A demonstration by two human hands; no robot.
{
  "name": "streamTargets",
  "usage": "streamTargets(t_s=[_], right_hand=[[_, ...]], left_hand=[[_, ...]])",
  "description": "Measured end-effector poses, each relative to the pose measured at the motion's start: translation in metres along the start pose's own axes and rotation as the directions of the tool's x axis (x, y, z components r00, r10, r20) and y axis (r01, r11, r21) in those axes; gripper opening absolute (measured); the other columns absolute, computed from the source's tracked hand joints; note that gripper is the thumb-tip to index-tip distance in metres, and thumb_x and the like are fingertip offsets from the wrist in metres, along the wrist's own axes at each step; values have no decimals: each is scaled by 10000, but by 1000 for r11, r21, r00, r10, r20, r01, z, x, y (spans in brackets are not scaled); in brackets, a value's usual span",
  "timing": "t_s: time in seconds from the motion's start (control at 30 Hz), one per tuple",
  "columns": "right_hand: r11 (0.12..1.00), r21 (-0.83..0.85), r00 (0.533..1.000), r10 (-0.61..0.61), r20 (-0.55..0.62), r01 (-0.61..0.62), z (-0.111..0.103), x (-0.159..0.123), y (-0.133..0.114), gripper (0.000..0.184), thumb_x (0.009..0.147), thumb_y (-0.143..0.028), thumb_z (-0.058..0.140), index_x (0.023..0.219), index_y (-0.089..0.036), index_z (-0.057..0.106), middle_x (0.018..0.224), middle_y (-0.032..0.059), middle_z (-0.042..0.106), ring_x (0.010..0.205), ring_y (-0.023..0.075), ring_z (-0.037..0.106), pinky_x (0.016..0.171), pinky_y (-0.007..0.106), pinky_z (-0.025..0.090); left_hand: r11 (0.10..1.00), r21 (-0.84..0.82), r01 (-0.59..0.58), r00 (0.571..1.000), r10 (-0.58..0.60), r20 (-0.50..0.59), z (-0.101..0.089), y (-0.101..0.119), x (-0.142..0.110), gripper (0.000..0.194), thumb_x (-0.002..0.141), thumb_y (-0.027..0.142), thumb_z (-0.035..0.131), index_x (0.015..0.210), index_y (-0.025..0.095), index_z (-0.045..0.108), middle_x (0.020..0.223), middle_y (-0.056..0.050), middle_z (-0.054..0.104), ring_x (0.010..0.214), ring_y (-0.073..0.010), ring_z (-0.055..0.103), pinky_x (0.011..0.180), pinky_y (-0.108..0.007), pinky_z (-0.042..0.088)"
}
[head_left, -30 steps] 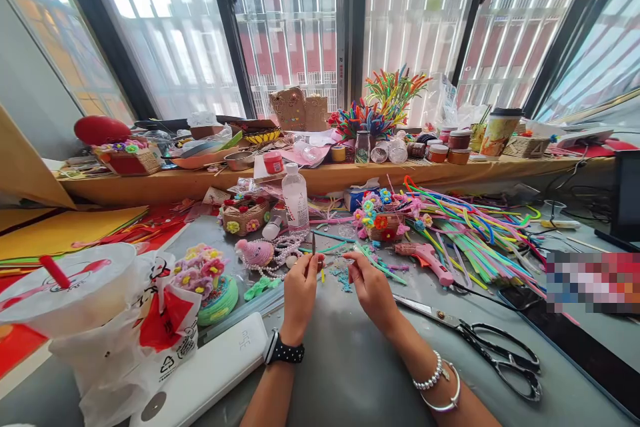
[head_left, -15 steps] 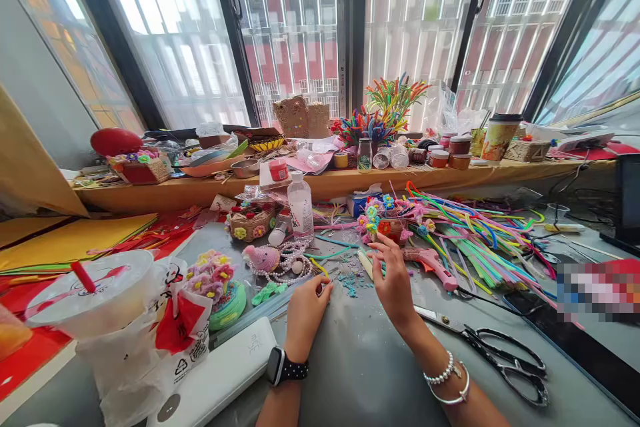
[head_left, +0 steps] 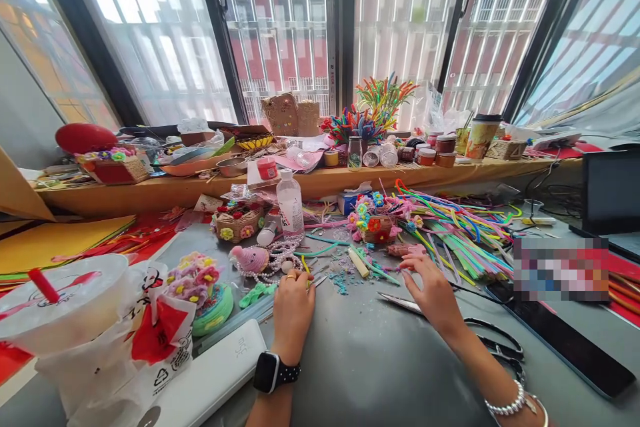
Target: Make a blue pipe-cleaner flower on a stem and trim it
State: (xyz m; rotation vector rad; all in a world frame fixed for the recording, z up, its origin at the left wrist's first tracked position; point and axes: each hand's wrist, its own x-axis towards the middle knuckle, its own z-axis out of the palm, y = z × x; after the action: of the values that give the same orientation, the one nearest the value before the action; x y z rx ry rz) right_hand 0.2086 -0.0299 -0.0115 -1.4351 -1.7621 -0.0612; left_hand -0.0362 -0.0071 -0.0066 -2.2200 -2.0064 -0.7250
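My left hand (head_left: 294, 300), fingers curled, rests on the grey table beside a pink crocheted toy (head_left: 250, 259) and a string of beads (head_left: 286, 255). A pointed metal tip (head_left: 320, 281) sticks out by its fingertips; whether the hand holds it, and what it belongs to, is hidden. My right hand (head_left: 434, 293) reaches over the pink glue gun (head_left: 406, 250), fingers stretched and thumb apart; the gun's handle is hidden behind it. Below that hand lie large black-handled scissors (head_left: 495, 340), partly covered by the wrist. A pale yellow stick (head_left: 358, 263) and blue crumbs (head_left: 340, 281) lie between the hands.
Pipe cleaners (head_left: 465, 240) spread at the right, behind a dark phone-like slab (head_left: 565, 340). A flower basket (head_left: 379, 228) and a clear bottle (head_left: 290, 203) stand at the back. At left are a lidded drink cup (head_left: 65, 300) and a white power bank (head_left: 220, 367).
My right hand has moved right and forward, from beside the pale stick to over the glue gun. My left hand has turned palm down. The view has swung slightly right.
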Motion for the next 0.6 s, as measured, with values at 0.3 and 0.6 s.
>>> streamTargets(t_s=[0.3, 0.6], right_hand=[[923, -344, 985, 158, -62, -170, -56, 5, 87, 162, 738, -256, 430, 805, -167, 548, 804, 67, 596, 790, 218, 543, 727, 325, 398], [816, -469, 938, 331, -100, -338, -72, 43, 128, 187, 733, -212, 429, 848, -131, 551, 787, 94, 625, 693, 207, 582, 589, 280, 416]], left_hand=[[995, -92, -46, 999, 43, -31, 2, -2, 1, 201, 769, 183, 399, 844, 147, 582, 865, -69, 579, 815, -214, 530, 724, -331, 413], [988, -133, -79, 997, 75, -32, 6, -4, 2, 203, 771, 187, 395, 853, 146, 576, 862, -76, 584, 820, -218, 540, 730, -341, 422]])
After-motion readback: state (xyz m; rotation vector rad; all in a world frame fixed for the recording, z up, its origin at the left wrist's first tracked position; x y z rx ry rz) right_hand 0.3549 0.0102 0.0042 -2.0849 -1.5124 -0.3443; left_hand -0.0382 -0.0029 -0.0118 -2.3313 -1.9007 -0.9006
